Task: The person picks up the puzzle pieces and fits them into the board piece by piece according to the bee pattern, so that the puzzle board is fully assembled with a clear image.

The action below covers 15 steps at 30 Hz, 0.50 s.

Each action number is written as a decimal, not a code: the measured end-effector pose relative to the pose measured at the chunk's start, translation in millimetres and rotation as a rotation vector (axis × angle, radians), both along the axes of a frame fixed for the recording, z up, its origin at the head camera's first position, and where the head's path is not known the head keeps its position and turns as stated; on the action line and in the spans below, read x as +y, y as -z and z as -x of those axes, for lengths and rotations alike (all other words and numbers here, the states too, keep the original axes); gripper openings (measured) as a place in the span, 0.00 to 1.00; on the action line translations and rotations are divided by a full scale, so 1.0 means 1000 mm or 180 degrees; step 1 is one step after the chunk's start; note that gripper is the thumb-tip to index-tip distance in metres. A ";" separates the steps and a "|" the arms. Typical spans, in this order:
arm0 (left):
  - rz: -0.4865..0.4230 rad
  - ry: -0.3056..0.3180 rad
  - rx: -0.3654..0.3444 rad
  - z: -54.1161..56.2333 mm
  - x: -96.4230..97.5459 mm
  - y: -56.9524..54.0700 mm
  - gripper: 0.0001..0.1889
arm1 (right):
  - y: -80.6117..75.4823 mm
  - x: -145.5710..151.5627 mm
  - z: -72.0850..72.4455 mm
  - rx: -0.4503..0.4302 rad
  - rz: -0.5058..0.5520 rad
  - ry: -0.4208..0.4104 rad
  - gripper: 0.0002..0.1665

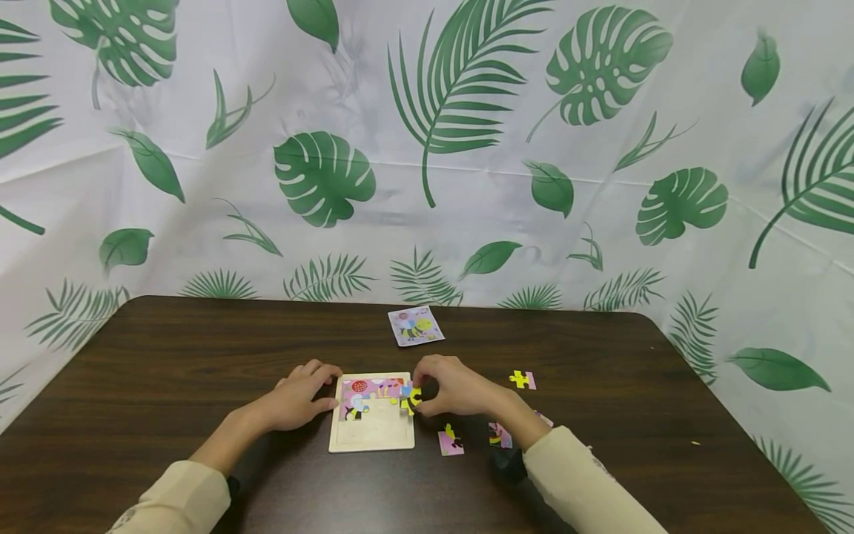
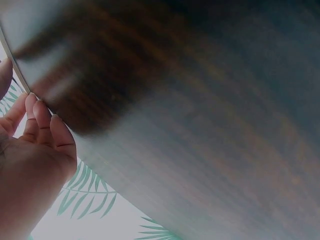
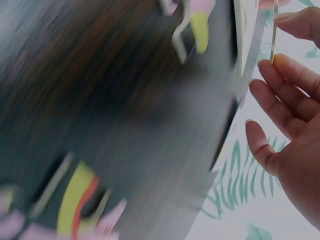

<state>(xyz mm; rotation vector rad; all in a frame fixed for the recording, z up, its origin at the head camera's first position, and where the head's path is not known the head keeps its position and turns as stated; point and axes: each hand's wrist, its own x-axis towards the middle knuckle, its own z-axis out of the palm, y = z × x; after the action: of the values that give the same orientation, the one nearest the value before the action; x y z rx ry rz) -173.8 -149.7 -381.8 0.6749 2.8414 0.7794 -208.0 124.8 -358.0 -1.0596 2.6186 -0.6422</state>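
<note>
A wooden puzzle tray (image 1: 371, 437) lies on the table, its upper part filled with pink picture pieces and its lower part bare wood. My left hand (image 1: 298, 398) rests at the tray's left edge, thumb and fingertips spread along the rim. My right hand (image 1: 460, 387) pinches a yellow, black and blue puzzle piece (image 1: 412, 399) between thumb and fingers over the tray's right side. Seen edge-on in the right wrist view, that puzzle piece (image 3: 274, 35) is a thin upright sheet, with the other fingers loosely spread below.
Loose puzzle pieces lie right of the tray: a pink one (image 1: 450, 440), a multicoloured one (image 1: 499, 436) near the right forearm and a yellow one (image 1: 522, 380) farther back. A bee picture card (image 1: 416, 326) lies behind the tray. A leaf-print cloth (image 1: 467, 222) hangs behind the table.
</note>
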 end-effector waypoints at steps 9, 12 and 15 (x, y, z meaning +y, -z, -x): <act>0.0019 -0.0003 -0.0021 -0.001 0.001 -0.002 0.18 | 0.003 -0.029 -0.005 0.0083 -0.0066 -0.0125 0.11; 0.0010 0.0010 -0.0018 -0.002 0.001 -0.002 0.19 | 0.005 -0.037 -0.006 0.0185 -0.0118 -0.0152 0.11; 0.0002 0.0008 -0.0014 -0.001 0.001 -0.002 0.19 | 0.006 -0.043 -0.006 0.0244 -0.0141 -0.0160 0.11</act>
<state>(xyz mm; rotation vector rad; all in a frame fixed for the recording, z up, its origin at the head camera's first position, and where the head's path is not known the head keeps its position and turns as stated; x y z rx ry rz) -172.4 -149.1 -379.7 0.6757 2.8362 0.7787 -202.0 81.5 -364.5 -1.1546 2.6482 -0.5405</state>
